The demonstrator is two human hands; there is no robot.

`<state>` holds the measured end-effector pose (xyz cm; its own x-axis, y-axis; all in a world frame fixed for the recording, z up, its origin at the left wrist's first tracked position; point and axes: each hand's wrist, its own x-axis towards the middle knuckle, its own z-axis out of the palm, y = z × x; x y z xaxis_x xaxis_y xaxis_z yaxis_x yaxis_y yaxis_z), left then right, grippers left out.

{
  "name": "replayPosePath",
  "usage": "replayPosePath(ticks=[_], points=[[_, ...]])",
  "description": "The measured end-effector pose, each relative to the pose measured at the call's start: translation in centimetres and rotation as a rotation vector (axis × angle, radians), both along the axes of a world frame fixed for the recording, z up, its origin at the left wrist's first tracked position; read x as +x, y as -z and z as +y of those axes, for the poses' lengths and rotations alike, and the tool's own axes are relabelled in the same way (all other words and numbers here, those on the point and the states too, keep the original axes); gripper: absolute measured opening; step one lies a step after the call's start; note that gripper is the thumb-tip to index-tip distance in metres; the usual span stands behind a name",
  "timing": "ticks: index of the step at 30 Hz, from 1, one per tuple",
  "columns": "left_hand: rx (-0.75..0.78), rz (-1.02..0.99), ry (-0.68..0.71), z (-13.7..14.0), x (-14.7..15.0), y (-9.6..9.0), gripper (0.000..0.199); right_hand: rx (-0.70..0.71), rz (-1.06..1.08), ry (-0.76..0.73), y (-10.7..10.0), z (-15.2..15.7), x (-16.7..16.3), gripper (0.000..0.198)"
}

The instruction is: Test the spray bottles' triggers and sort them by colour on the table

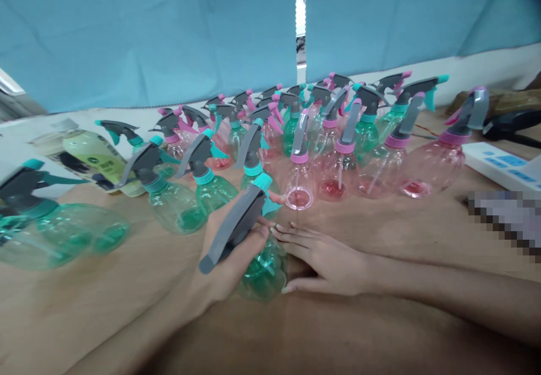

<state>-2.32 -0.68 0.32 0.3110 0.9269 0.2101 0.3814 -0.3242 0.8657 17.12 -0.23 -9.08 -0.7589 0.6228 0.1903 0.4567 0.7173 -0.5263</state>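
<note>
My left hand (pixel 230 256) is wrapped round the neck of a green spray bottle (pixel 264 273) with a grey and turquoise trigger head. The bottle is close in front of me, its head slanting toward the upper right. To its right, my right hand (pixel 325 259) has its fingers stretched out and its thumb apart. Its fingertips are at the bottle's side; whether they press on it I cannot tell. Just beyond the hands stand another green spray bottle (pixel 217 194) and a pink spray bottle (pixel 299 186).
Several more green and pink spray bottles crowd the wooden table (pixel 406 239) toward the back. A light-green labelled bottle (pixel 95 152) stands at the left. At the right lie a white and blue box (pixel 502 163) and a pixelated flat object (pixel 507 220). Blue cloth (pixel 169 36) hangs behind.
</note>
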Motion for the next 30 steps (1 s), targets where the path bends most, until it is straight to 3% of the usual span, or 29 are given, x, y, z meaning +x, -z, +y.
replayPosePath(ticks=[7,15,20,24,30], points=[[-0.009,-0.028,0.044,0.3,-0.4,-0.6,0.028,0.002,-0.061,0.001,-0.2,0.0,0.0,0.081],[-0.007,-0.014,-0.006,0.2,-0.3,-0.3,0.022,-0.01,-0.013,-0.002,-0.1,-0.1,0.0,0.078],[0.026,0.078,-0.073,-0.3,-0.4,-0.5,0.02,0.003,-0.03,0.02,-0.1,-0.1,-0.1,0.083],[0.023,0.014,-0.045,-0.3,-0.5,-0.3,0.019,-0.003,-0.014,0.042,-0.2,-0.1,-0.2,0.09],[0.037,-0.017,-0.016,-0.2,-0.5,-0.1,0.033,-0.09,0.117,0.076,-1.5,-0.4,-1.0,0.099]])
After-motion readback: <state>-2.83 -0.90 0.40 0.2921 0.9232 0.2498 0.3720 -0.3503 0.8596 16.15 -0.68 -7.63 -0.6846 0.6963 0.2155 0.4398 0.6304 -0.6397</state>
